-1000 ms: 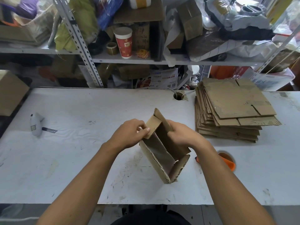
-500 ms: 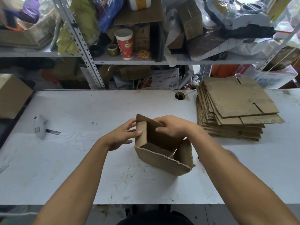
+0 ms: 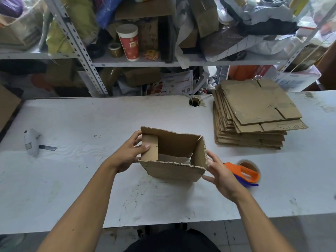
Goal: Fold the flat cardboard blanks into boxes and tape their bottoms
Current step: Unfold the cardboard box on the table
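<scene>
- Head view, edges and room: white table (image 3: 76,188) runs the full width; its far edge meets a cluttered metal shelf (image 3: 138,62), its near edge lies just before the person. Bare surface lies left of centre and in front of the box; the right part is taken up by the stack and the tape.
- Counts: one opened cardboard box (image 3: 172,157); one stack of flat cardboard blanks (image 3: 254,113), too many layers to count; one tape dispenser (image 3: 244,172) with orange handle; one utility knife (image 3: 32,142) near the left edge; one cable hole (image 3: 194,102) by the far edge; one red paper cup (image 3: 129,42) on the shelf.
- Box position: mid-table, mouth upward, flaps raised, between both hands; stack well apart to the far right.
- Left hand (image 3: 127,155): grips the box's left wall, thumb inside on the flap, fingers curled behind.
- Right hand (image 3: 221,176): fingers spread and fairly straight, fingertips touching the box's right wall; tape dispenser just beside it.
</scene>
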